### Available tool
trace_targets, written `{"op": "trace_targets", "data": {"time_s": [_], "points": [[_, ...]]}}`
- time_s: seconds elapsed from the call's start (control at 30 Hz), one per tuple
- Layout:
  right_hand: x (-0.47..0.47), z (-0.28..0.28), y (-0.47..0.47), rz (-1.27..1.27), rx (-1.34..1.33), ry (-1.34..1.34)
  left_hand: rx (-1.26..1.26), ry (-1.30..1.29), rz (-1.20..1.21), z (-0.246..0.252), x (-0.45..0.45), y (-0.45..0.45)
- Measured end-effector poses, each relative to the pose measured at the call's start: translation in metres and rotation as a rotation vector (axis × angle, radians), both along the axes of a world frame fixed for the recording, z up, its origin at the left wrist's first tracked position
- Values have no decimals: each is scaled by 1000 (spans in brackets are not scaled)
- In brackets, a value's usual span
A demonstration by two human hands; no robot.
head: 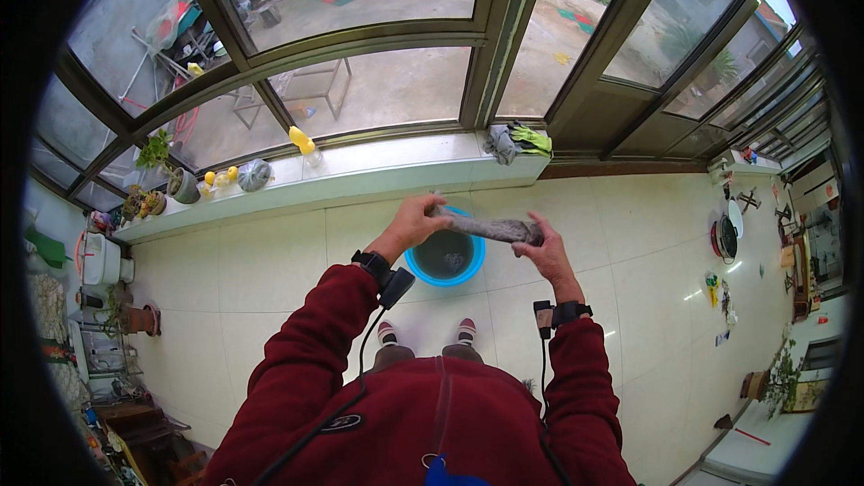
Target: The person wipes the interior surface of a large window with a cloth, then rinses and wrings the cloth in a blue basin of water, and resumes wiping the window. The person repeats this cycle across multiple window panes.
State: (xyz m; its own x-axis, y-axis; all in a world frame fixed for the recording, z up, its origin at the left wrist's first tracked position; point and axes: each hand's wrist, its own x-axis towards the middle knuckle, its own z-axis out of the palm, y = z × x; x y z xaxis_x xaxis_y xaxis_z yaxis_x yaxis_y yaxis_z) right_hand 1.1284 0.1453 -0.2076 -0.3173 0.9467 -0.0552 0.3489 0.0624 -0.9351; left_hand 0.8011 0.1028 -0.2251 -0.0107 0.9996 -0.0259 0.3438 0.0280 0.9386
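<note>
A grey cloth (496,228), bunched into a long roll, stretches between my two hands above a blue plastic basin (478,258). My left hand (417,221) grips its left end, over the basin's far left rim. At the other end, my right hand (545,250) holds the folded part between thumb and fingers, out to the right of the basin. Dark, murky water (435,258) with a patch of foam stands in the basin, which rests on the tiled floor (283,270) ahead of my feet.
Along the windows runs a white ledge (405,152) bearing grey and lime-green cloths or gloves (516,142), a yellow-topped bottle (307,146) and a potted plant (181,182). Dark pans (725,237) are far right. A terracotta pot (140,319) stands left. Cables hang from both wrists.
</note>
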Motion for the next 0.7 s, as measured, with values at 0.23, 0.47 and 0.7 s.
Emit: {"op": "trace_targets", "data": {"time_s": [0.23, 0.47, 0.7], "points": [[-2, -61, -45, 125, 45, -769, -229, 941, -361, -29, 31, -46], [-2, -64, -43, 142, 282, -705, -169, 898, -350, -73, 38, -62], [-20, 30, -11, -16, 466, -531, -296, -155, 0, -40, 39, 2]]}}
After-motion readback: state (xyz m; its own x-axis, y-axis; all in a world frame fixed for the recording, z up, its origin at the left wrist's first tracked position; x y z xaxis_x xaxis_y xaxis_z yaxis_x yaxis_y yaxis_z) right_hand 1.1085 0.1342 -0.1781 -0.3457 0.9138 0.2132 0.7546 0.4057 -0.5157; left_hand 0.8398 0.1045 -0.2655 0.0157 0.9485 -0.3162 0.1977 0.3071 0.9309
